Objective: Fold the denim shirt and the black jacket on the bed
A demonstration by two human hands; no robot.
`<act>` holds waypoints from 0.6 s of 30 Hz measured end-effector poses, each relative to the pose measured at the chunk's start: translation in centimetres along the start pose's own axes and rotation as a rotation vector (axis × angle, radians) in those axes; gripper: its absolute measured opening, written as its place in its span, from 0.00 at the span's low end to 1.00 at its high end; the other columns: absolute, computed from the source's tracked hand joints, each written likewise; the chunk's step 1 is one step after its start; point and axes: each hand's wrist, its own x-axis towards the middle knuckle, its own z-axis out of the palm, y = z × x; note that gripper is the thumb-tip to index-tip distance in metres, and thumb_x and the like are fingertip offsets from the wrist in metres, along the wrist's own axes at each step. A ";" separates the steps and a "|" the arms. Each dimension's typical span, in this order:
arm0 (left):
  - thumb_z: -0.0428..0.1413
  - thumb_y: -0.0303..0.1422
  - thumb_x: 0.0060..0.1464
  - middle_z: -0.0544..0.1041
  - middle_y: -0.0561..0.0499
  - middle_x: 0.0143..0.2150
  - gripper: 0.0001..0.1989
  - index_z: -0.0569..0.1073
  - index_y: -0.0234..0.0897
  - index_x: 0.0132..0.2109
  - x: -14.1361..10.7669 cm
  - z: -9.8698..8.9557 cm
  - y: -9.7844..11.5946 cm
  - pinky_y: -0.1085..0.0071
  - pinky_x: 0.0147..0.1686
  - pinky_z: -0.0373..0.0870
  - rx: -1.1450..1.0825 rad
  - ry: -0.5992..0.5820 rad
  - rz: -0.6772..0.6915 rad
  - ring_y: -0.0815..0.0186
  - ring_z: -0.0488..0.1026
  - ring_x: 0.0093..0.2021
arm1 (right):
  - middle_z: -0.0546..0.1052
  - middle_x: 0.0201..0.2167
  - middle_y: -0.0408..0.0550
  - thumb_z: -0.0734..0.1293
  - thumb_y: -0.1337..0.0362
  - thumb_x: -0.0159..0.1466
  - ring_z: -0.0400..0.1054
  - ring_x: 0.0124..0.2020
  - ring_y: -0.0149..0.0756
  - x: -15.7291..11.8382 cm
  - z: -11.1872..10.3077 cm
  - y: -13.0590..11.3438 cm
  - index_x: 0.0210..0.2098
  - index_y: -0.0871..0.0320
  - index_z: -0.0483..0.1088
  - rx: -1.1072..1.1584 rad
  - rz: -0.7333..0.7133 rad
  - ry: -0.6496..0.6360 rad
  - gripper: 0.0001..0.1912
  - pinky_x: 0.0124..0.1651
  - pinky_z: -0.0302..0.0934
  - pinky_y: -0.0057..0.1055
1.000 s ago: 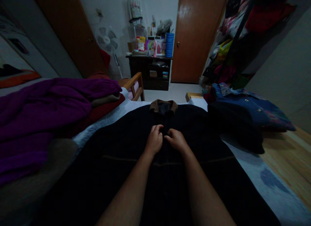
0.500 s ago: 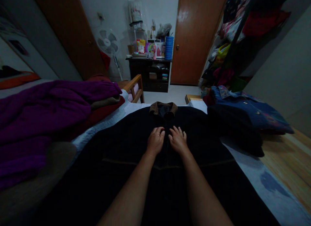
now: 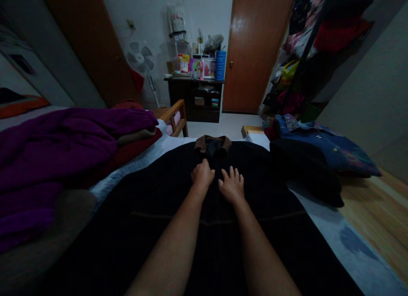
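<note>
At far left one purple garment (image 3: pixel 73 130) lies heaped over a red garment (image 3: pixel 143 144), and one fan (image 3: pixel 140 56) stands behind them. Next, one dark cabinet (image 3: pixel 178 96) bears one yellow packet (image 3: pixel 184 63), its print too small to read, one picture frame (image 3: pixel 208 69) and one blue stack (image 3: pixel 220 66). In front, one black coat (image 3: pixel 178 181) lies face up on the bed (image 3: pixel 331 221), brown collar (image 3: pixel 200 144) at the far end, directly beneath the two hands. The left hand (image 3: pixel 203 173) is just below the collar, knuckles up, fingers folded out of sight; I cannot tell whether it pinches cloth. The right hand (image 3: pixel 232 186) lies near it, apart, palm down on the coat, fingers spread. Further right stand one brown door (image 3: pixel 255 45) and, nearer, one denim jacket (image 3: pixel 328 139) with two pale fastenings (image 3: pixel 319 136), lying beyond the coat's shoulder
</note>
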 end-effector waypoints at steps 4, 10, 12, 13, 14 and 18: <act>0.52 0.33 0.55 0.80 0.45 0.42 0.13 0.73 0.43 0.48 0.6 1.4 -1.3 0.68 0.38 0.66 -0.124 0.072 0.006 0.58 0.76 0.42 | 0.46 0.70 0.55 0.56 0.54 0.67 0.35 0.70 0.47 0.3 -0.1 0.3 0.66 0.52 0.54 0.005 -0.042 -0.022 0.29 0.66 0.31 0.47; 0.50 0.34 0.58 0.80 0.48 0.38 0.11 0.75 0.41 0.43 1.0 2.2 -2.6 0.72 0.35 0.63 -0.277 0.117 0.075 0.63 0.76 0.38 | 0.47 0.70 0.56 0.56 0.55 0.67 0.36 0.70 0.47 0.3 -0.3 0.5 0.65 0.53 0.55 0.016 -0.050 -0.024 0.28 0.66 0.32 0.46; 0.50 0.35 0.58 0.80 0.49 0.36 0.10 0.75 0.41 0.42 1.1 2.2 -2.4 0.72 0.33 0.62 -0.316 0.126 0.090 0.63 0.75 0.36 | 0.47 0.70 0.56 0.57 0.55 0.67 0.36 0.70 0.46 0.2 -0.2 0.6 0.65 0.53 0.55 0.014 -0.055 -0.019 0.28 0.66 0.32 0.46; 0.50 0.35 0.59 0.79 0.49 0.36 0.10 0.75 0.40 0.41 1.1 2.2 -2.4 0.72 0.33 0.61 -0.342 0.132 0.099 0.64 0.75 0.36 | 0.47 0.70 0.56 0.57 0.56 0.67 0.36 0.70 0.46 0.2 -0.2 0.6 0.65 0.53 0.55 0.014 -0.057 -0.018 0.28 0.66 0.33 0.46; 0.50 0.35 0.59 0.79 0.49 0.36 0.10 0.75 0.40 0.40 1.2 2.3 -2.3 0.73 0.33 0.61 -0.370 0.141 0.107 0.64 0.75 0.35 | 0.47 0.70 0.55 0.57 0.56 0.67 0.36 0.70 0.46 0.3 -0.2 0.6 0.65 0.54 0.55 0.015 -0.055 -0.023 0.28 0.66 0.33 0.45; 0.51 0.33 0.58 0.79 0.49 0.36 0.09 0.75 0.38 0.39 1.3 2.5 -2.1 0.73 0.33 0.61 -0.462 0.166 0.088 0.65 0.74 0.35 | 0.49 0.69 0.54 0.59 0.56 0.65 0.40 0.69 0.46 1.1 -1.2 0.4 0.65 0.53 0.56 0.025 -0.017 -0.095 0.29 0.65 0.37 0.46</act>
